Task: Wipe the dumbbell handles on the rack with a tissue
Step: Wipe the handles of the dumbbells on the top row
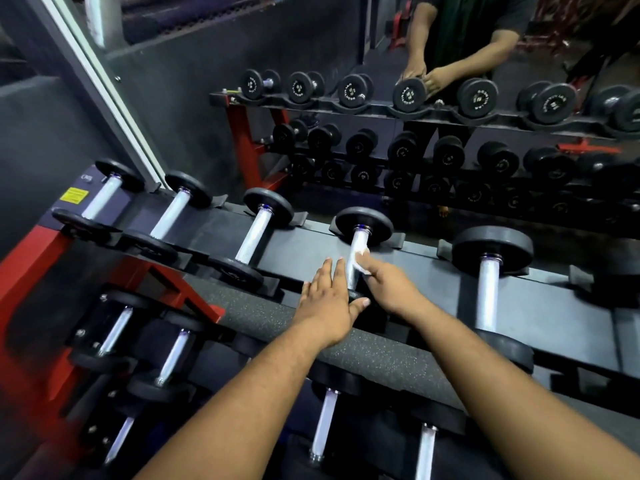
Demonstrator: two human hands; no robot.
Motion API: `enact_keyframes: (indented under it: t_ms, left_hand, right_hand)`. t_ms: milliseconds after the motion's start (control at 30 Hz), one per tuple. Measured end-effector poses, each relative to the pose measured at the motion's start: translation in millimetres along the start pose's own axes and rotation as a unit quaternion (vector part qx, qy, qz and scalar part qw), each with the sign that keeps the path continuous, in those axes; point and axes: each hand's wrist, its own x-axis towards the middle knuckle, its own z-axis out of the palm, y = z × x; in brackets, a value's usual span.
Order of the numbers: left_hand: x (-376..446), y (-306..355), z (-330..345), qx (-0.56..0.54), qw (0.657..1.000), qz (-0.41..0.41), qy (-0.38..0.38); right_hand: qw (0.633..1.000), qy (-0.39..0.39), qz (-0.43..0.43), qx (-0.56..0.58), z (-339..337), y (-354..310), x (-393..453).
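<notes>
— What surrounds the work area?
— A mirror [450,150] is mounted behind the rack [433,271]; neighbouring dumbbells flank the dumbbell [360,251] on the top tier.
— Handle orientation?
— It is laid front to back.
— Hands?
— The tissue [362,260] is pinched against the handle by the right hand [388,285]. The left hand [327,299] is laid flat, fingers straight, beside it.

open tray [311,251] between handles, end plates [364,225] flanking
</notes>
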Motion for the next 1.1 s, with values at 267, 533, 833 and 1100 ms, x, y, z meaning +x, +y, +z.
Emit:
enact_keyframes:
  t_ms: [267, 533, 833, 1100]
  left_hand:
    - [-2.2, 0.2, -1.6, -0.004, 1.0, 0.0, -0.008]
    - [-1.7, 0.2, -1.0, 0.005, 1.0, -0.001, -0.011]
    - [-0.9, 0.2, -1.1, 0.006, 1.0, 0.002, -0.005]
    - [-1.7, -0.5, -1.3, 0.002, 1.0, 0.004, -0.007]
  right_hand:
    - [0.905, -0.027, -0.154, -0.395, -17.9, -10.9, 0.7]
    - [0.871, -0.035, -0.187, -0.452, -25.9, 2.2, 9.8]
    - [0.864, -0.14, -0.277, -0.396, -43.2, 4.3, 10.9]
    - [0.912, -0.163, -0.245, -0.286, -24.5, 6.5, -0.5]
